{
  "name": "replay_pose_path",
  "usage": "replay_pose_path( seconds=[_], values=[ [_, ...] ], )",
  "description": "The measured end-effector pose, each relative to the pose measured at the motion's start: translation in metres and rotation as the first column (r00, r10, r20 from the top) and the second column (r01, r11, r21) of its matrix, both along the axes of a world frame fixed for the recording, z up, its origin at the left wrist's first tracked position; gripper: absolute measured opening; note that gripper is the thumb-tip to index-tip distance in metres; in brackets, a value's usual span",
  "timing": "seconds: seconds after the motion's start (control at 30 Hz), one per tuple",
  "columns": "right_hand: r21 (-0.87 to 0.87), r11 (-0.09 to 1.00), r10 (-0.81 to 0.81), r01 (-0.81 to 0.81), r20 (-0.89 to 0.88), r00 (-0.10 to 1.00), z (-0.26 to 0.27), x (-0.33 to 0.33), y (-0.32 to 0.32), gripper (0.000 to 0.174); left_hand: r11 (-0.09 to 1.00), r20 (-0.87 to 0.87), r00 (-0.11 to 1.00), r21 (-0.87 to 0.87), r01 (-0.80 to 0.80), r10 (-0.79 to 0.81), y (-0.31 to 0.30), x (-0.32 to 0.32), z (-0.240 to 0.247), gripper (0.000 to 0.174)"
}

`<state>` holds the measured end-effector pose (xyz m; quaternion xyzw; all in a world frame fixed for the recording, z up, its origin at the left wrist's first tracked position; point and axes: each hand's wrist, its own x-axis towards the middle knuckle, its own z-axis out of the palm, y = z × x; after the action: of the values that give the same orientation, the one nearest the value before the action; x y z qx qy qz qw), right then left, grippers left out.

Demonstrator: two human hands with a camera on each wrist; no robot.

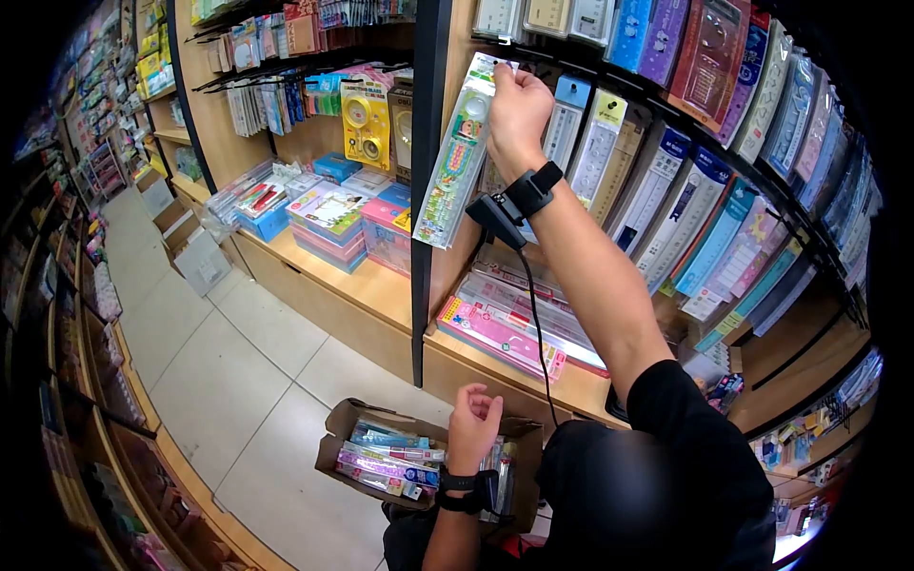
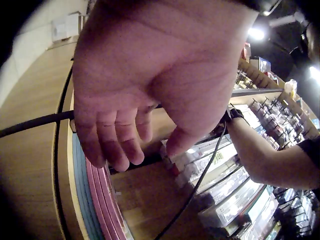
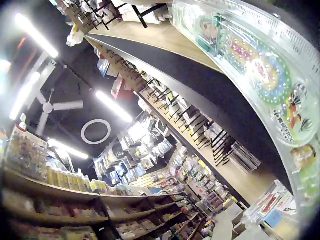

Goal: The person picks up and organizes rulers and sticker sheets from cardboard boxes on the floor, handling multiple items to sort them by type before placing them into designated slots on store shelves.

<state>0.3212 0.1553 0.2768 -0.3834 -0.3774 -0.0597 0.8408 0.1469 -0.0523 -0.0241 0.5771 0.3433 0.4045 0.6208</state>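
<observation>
So the right hand (image 1: 517, 105) is up high at the far shelf, fingers and thumb pinched round the top edge of a long ruler pack (image 1: 457, 162). The pack hangs down from that pinch, just in front of the black upright (image 1: 426, 219) between the two shelf bays, with rows of other hanging rulers (image 1: 666, 181) off to the right.

The left hand (image 1: 473, 428) is down near the body over an open cardboard box (image 1: 335, 430) of more packs. In the left wrist view its fingers are loosely curled and I don't see it gripping anything.

Handling-wise I'd guess the pack is very light, flat and fairly stiff, but in a glossy clear sleeve that looks slippery. The top header is the sensible place to hold it. Grab lower and it'll probably flex or swing.

As for writing, the right wrist view shows scale numbers along the ruler's edge (I can make out a 10, and likely 8 and 9 beside it). There's a colourful cartoon print with a round dial pattern, but its lettering is too small and warped to read, and no brand is legible.
</observation>
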Motion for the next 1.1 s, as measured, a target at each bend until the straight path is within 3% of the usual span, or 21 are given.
replay_pose_path(
  seconds=[0.63, 0.7, 1.0, 1.1],
  values=[
    [0.041, 0.998, 0.056, -0.052, -0.081, 0.995, 0.002, -0.004, -0.002, 0.022, 0.999, -0.063, 0.997, 0.011, 0.042, -0.042, -0.001, -0.007, 0.003, 0.03],
    [-0.053, 0.986, -0.156, 0.156, 0.013, 0.988, 0.001, -0.002, 0.0, 0.023, 0.999, -0.064, 0.997, 0.006, 0.05, -0.049, -0.002, -0.008, 0.004, 0.03],
    [-0.059, 0.954, -0.281, 0.295, 0.172, 0.944, -0.001, -0.007, -0.008, 0.031, 0.998, -0.057, 0.996, -0.006, 0.068, -0.068, -0.004, -0.012, 0.008, 0.03],
    [0.025, 0.979, -0.202, 0.203, 0.268, 0.942, -0.001, -0.008, -0.012, 0.032, 0.996, -0.074, 0.994, -0.026, 0.084, -0.085, -0.005, -0.013, 0.008, 0.031]
  ],
)
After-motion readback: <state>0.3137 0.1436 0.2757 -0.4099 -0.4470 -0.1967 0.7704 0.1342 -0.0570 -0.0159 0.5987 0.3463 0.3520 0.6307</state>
